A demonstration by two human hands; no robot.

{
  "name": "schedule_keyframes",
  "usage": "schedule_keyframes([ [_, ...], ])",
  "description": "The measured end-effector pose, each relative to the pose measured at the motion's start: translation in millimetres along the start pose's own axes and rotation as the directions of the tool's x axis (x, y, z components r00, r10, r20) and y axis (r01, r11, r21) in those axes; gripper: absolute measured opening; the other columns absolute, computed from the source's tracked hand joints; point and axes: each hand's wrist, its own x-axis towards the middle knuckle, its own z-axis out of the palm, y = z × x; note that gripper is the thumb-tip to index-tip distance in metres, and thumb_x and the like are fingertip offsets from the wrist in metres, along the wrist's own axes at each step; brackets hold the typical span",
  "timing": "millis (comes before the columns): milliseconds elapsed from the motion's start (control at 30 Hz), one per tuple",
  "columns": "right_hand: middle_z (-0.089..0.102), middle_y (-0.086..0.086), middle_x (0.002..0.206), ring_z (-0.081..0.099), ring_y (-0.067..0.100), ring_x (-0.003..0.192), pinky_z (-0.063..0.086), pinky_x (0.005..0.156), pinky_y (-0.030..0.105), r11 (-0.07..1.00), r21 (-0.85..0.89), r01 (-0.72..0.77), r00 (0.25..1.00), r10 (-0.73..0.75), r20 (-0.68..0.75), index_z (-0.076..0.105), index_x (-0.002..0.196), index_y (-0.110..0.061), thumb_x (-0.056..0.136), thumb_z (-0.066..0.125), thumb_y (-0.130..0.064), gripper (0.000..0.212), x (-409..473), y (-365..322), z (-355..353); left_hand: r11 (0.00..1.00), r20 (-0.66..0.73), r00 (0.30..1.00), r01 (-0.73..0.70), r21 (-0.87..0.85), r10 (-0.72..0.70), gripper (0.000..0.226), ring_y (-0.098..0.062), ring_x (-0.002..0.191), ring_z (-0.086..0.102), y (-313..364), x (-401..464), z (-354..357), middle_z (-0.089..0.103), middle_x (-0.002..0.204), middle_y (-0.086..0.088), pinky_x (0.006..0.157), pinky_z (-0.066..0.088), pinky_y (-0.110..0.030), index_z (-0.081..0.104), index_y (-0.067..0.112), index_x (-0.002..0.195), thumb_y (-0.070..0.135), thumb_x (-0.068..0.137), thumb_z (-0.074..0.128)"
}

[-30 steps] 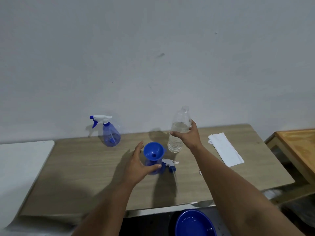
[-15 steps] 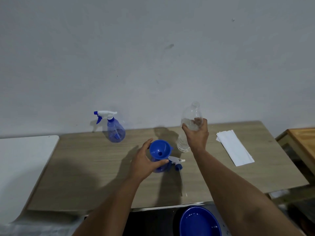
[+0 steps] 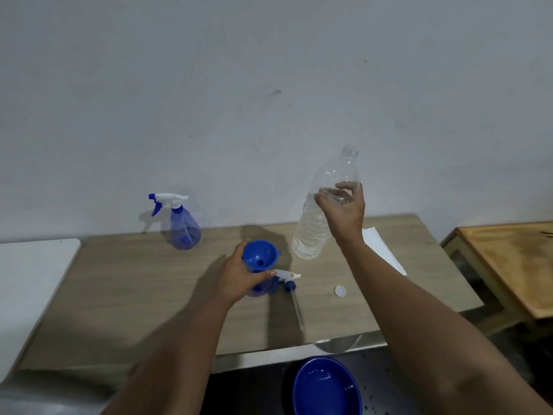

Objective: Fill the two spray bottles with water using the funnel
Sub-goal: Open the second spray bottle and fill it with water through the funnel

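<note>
Left hand: our fingers curl round the funnel on the open spray bottle.
Right hand: we grip the water bottle, raised off the table, right of the funnel rim.

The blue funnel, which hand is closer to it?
Left. The left hand holds the spray bottle right under the blue funnel, touching its rim. The right hand is up and to its right, gripping the water bottle.

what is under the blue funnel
The funnel sits on a blue spray bottle with its sprayer off; the left hand hides the neck.
</note>
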Motion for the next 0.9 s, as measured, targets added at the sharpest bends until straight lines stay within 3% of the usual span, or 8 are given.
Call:
schedule_keyframes([
  [133,0.075,0.000,0.100,0.075,0.007,0.089,0.058,0.074,0.019,0.999,0.001,-0.043,0.996,0.043,0.075,0.057,0.116,-0.036,0.067,0.088,-0.029,0.059,-14,-7,-8,1.000,0.014,1.000,0.026,-0.013,-0.025,0.091,-0.007,0.119,0.058,5,-2,-5,0.063,0.125,0.018,0.099,0.050,-0.032,0.046,0.037,0.138,0.049,0.061,0.093],
  [233,0.073,0.009,0.101,0.073,0.013,0.089,0.061,0.078,0.023,0.997,-0.044,-0.061,0.982,0.068,0.175,0.059,0.120,-0.039,0.070,0.089,-0.028,0.059,-28,-8,-14,0.999,0.020,0.999,0.040,-0.030,-0.040,0.100,-0.013,0.126,0.054,5,-3,-8,0.059,0.134,0.011,0.107,0.046,-0.041,0.043,0.030,0.145,0.047,0.061,0.094],
  [333,0.070,0.013,0.089,0.071,0.012,0.080,0.058,0.069,0.022,0.994,-0.069,-0.080,0.953,0.097,0.288,0.060,0.122,-0.031,0.075,0.090,-0.020,0.057,-41,-7,-20,0.999,0.028,0.999,0.036,-0.034,-0.036,0.093,-0.013,0.127,0.054,6,-5,-11,0.059,0.133,0.012,0.108,0.046,-0.044,0.047,0.034,0.138,0.048,0.060,0.094],
  [467,0.073,0.027,0.092,0.073,0.024,0.080,0.063,0.076,0.045,0.972,-0.179,-0.153,0.880,0.216,0.422,0.060,0.124,-0.031,0.081,0.089,-0.022,0.052,-55,-5,-22,0.999,0.047,0.999,0.003,-0.039,-0.002,0.072,-0.011,0.119,0.058,9,-4,-11,0.064,0.123,0.016,0.103,0.049,-0.044,0.055,0.039,0.122,0.044,0.062,0.093],
  [533,0.072,0.032,0.096,0.071,0.025,0.078,0.060,0.075,0.041,0.959,-0.223,-0.176,0.836,0.265,0.481,0.060,0.125,-0.029,0.083,0.087,-0.020,0.050,-60,-6,-21,0.999,0.037,0.999,-0.001,-0.047,0.003,0.070,-0.009,0.118,0.058,11,-5,-11,0.064,0.121,0.019,0.102,0.049,-0.039,0.054,0.042,0.119,0.040,0.062,0.094],
  [633,0.074,0.023,0.093,0.072,0.019,0.075,0.056,0.067,0.030,0.937,-0.288,-0.199,0.761,0.333,0.557,0.060,0.126,-0.024,0.086,0.084,-0.020,0.047,-65,-7,-17,0.997,0.039,0.999,0.012,-0.082,-0.009,0.072,-0.012,0.119,0.058,10,-6,-12,0.064,0.119,0.019,0.100,0.049,-0.035,0.050,0.046,0.117,0.030,0.062,0.095],
  [733,0.074,0.016,0.097,0.073,0.018,0.075,0.056,0.061,0.028,0.906,-0.362,-0.221,0.695,0.406,0.593,0.061,0.126,-0.023,0.087,0.083,-0.022,0.045,-67,-7,-14,0.995,0.038,0.999,0.028,-0.095,-0.024,0.073,-0.013,0.118,0.059,7,-3,-12,0.063,0.114,0.023,0.091,0.050,-0.027,0.052,0.044,0.118,0.023,0.063,0.095],
  [900,0.076,0.004,0.093,0.071,0.017,0.072,0.054,0.058,0.024,0.859,-0.463,-0.218,0.629,0.486,0.606,0.062,0.123,-0.026,0.087,0.082,-0.028,0.042,-71,-4,-11,0.996,0.052,0.998,0.045,-0.080,-0.041,0.093,-0.016,0.121,0.060,7,-2,-12,0.064,0.129,0.006,0.103,0.050,-0.036,0.048,0.024,0.144,0.022,0.063,0.095],
])
